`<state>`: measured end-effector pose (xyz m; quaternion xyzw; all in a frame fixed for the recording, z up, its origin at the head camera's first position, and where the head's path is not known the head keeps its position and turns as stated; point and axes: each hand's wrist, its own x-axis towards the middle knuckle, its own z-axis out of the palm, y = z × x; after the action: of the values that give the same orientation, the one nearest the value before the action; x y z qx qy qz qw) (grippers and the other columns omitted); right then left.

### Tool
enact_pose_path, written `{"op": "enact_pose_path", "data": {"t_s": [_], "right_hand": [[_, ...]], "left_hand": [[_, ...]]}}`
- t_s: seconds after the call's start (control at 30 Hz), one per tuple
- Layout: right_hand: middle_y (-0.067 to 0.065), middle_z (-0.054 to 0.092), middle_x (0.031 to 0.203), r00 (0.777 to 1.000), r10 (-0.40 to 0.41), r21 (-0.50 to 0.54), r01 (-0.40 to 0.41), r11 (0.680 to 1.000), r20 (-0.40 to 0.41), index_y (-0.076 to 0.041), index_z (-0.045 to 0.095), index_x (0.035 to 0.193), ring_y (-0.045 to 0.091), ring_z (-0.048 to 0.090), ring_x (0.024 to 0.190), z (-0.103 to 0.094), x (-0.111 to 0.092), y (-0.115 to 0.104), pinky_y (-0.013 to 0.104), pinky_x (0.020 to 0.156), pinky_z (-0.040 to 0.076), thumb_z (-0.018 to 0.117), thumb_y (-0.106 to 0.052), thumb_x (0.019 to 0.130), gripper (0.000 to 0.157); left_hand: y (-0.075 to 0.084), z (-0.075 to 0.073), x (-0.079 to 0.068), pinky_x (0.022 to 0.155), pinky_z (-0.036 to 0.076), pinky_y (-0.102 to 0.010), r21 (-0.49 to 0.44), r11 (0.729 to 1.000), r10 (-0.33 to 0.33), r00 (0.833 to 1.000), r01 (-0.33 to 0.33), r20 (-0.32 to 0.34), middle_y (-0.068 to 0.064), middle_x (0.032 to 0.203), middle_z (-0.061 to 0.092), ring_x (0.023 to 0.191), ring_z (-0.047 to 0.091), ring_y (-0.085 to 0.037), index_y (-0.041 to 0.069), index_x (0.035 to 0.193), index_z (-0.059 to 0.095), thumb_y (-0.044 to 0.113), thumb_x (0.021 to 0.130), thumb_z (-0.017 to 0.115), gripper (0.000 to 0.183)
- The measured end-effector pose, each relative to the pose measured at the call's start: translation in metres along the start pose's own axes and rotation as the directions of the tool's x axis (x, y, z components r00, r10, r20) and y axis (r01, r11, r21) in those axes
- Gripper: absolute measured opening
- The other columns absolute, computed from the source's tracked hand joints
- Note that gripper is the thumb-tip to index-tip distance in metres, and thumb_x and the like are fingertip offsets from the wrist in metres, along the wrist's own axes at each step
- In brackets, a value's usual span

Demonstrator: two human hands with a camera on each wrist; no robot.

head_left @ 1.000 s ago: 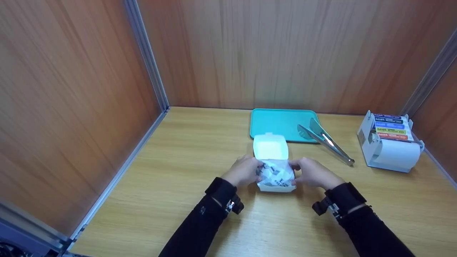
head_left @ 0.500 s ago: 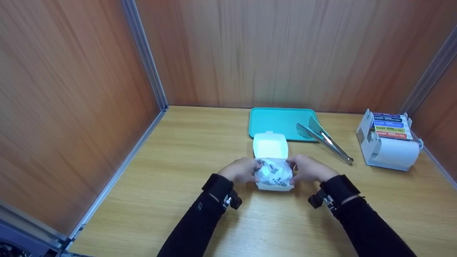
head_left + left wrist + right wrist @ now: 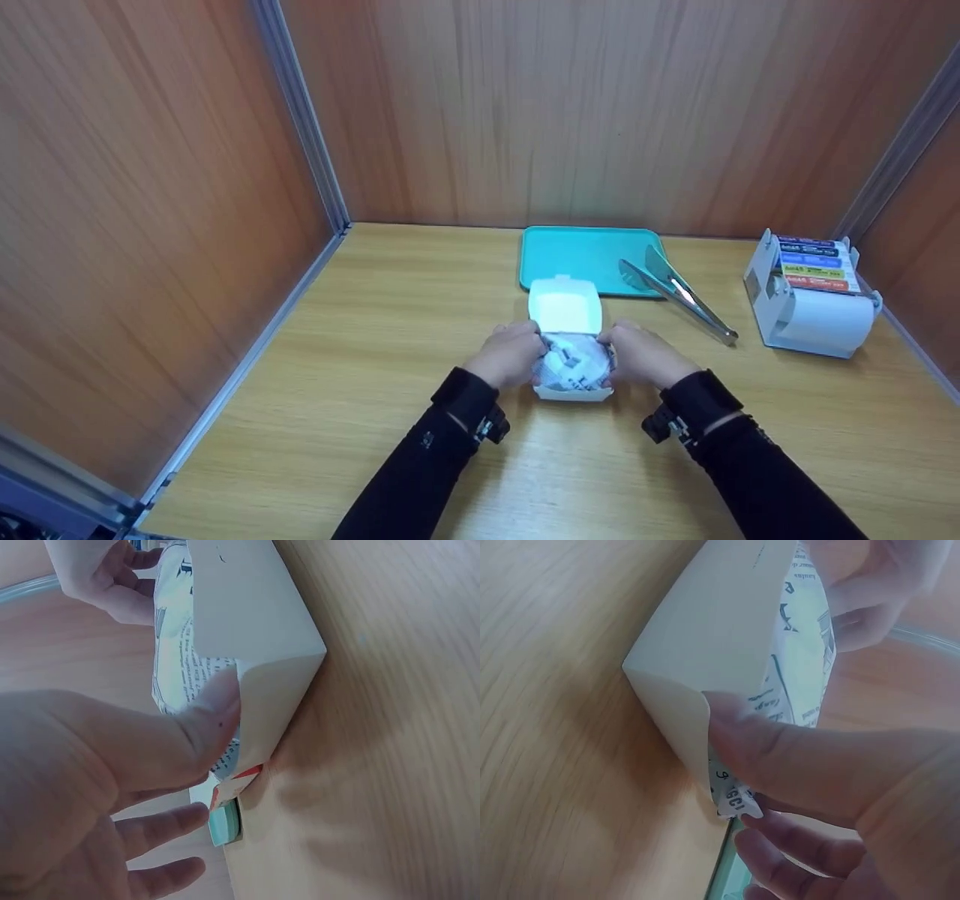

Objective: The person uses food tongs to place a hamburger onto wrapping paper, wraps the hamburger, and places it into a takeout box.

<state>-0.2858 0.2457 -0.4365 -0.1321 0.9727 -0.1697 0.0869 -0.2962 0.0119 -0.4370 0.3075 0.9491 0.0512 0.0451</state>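
A small white clamshell box (image 3: 573, 394) stands on the table with its lid (image 3: 564, 306) folded back. In it lies a bundle wrapped in printed white paper (image 3: 574, 361); what is inside the paper is hidden. My left hand (image 3: 508, 352) is at the box's left side. Its thumb (image 3: 214, 709) presses the paper just inside the box wall, while the other fingers extend beyond the side. Opposite it, my right hand (image 3: 643, 352) has its thumb (image 3: 735, 720) tucked inside the wall. Its fingers lie by a paper corner (image 3: 739, 801) sticking out at the side.
Behind the box is a turquoise tray (image 3: 551, 251), with metal tongs (image 3: 694, 304) lying partly over its right edge. A white dispenser (image 3: 829, 319) with coloured labels stands at the right. Wooden panels (image 3: 600, 112) enclose the back and sides of the table (image 3: 375, 360).
Both hands have shifted a little on the bundle's sides. The bundle bulged up half a second ago and now looks slightly lower in the box. The view has moved slightly.
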Motion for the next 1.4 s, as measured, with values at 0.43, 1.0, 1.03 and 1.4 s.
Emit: {"op": "enact_pose_path", "data": {"t_s": [0.43,1.0,1.03,1.4], "right_hand": [[0.012,0.070,0.096,0.999,-0.042,-0.050,0.042,0.998,0.006,0.002,0.074,0.111,0.024,0.064,0.084,0.007,0.002,-0.014,0.044,0.083,0.059,0.086,0.010,0.078,0.036],[0.013,0.074,0.105,0.995,-0.085,-0.008,0.084,0.996,-0.055,0.003,0.072,0.124,0.027,0.068,0.095,0.017,0.008,-0.003,0.046,0.089,0.059,0.088,0.009,0.074,0.053],[0.013,0.074,0.105,0.995,-0.085,0.003,0.086,0.996,-0.055,0.003,0.072,0.122,0.026,0.068,0.094,0.017,0.009,-0.004,0.046,0.089,0.059,0.087,0.011,0.074,0.051],[0.014,0.074,0.099,0.994,-0.027,0.047,0.033,0.998,-0.109,0.004,0.073,0.115,0.024,0.068,0.086,0.030,0.011,-0.011,0.043,0.084,0.061,0.076,0.021,0.078,0.040]], "left_hand": [[0.014,0.007,0.012,0.094,0.049,-0.037,0.025,0.998,-0.062,0.997,0.063,-0.048,0.000,0.093,0.075,0.093,0.064,-0.021,0.010,0.099,0.080,0.012,0.079,0.095,0.026],[0.011,0.015,0.017,0.095,0.045,-0.036,-0.201,0.965,-0.178,0.984,0.169,-0.027,0.002,0.086,0.068,0.087,0.058,-0.019,0.008,0.094,0.079,0.006,0.081,0.091,0.018],[0.011,0.016,0.017,0.094,0.045,-0.036,-0.191,0.967,-0.179,0.983,0.169,-0.034,0.002,0.086,0.069,0.088,0.058,-0.020,0.009,0.095,0.079,0.009,0.080,0.092,0.019],[0.010,0.024,0.026,0.092,0.042,-0.035,-0.128,0.979,-0.171,0.981,0.159,-0.090,0.003,0.084,0.068,0.087,0.054,-0.019,0.010,0.093,0.081,0.018,0.074,0.099,0.028]]}}
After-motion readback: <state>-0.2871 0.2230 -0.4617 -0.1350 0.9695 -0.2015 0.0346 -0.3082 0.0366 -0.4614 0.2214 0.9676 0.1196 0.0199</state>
